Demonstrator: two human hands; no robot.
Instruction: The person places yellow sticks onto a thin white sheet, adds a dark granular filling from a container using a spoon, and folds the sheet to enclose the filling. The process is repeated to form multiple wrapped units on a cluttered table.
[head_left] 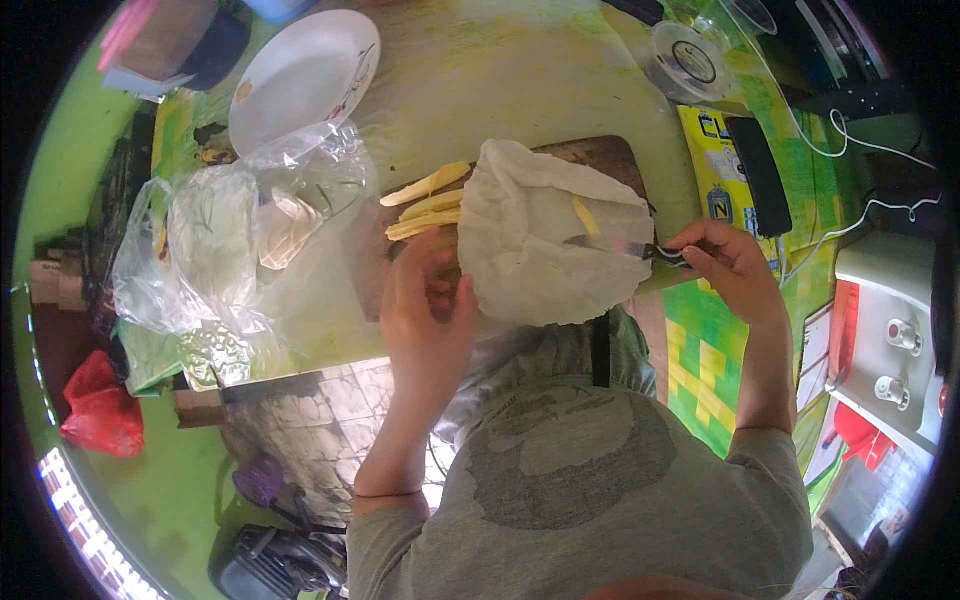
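A thin, pale round wrapper sheet [520,225] lies over a brown wooden cutting board [605,155], its upper edge creased. My right hand [728,262] grips the dark handle of a small knife [605,245], whose blade is over the wrapper, pointing left. A small yellow strip [585,215] rests on the wrapper just above the blade. Several long yellow slices [428,205], perhaps banana, are stacked on the board left of the wrapper. Beside its left edge, my left hand [425,300] is slightly blurred, fingers curved and apart, holding nothing visible.
Clear plastic bags [215,235] with pale contents lie left on the table. Beyond them leans a white plate [305,80]. At right are a lidded round tub [690,60], a yellow packet [705,160], a black phone [757,175] and white cables [840,140].
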